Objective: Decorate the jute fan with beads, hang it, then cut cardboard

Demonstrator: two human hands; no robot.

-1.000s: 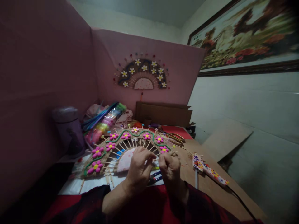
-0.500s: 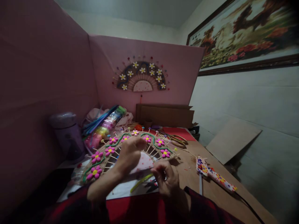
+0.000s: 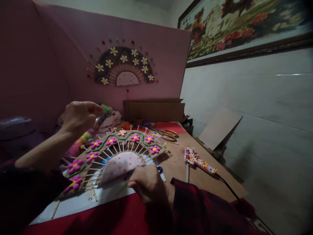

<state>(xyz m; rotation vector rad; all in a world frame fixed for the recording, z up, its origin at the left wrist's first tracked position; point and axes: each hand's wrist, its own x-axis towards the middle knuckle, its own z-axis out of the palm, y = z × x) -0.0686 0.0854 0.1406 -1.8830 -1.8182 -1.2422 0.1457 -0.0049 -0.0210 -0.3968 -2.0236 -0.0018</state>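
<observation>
Hands (image 3: 149,186) beside flat, left-right fan (image 3: 117,153)

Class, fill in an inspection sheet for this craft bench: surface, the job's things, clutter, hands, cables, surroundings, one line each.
Surface: brown table, with white paper and red cloth under the work.
Job's things: half-round fan of sticks with pink flowers and a green cord, lying flat.
Clutter: scissors, flowered glue gun, cardboard box, bundle of coloured craft supplies.
Hands: left hand raised above the fan's far edge, fingers pinched, contents unclear; right hand rests at the fan's near edge.
Cables: black cord from the glue gun.
Surroundings: pink partition, finished fan hung on it, framed picture.
</observation>
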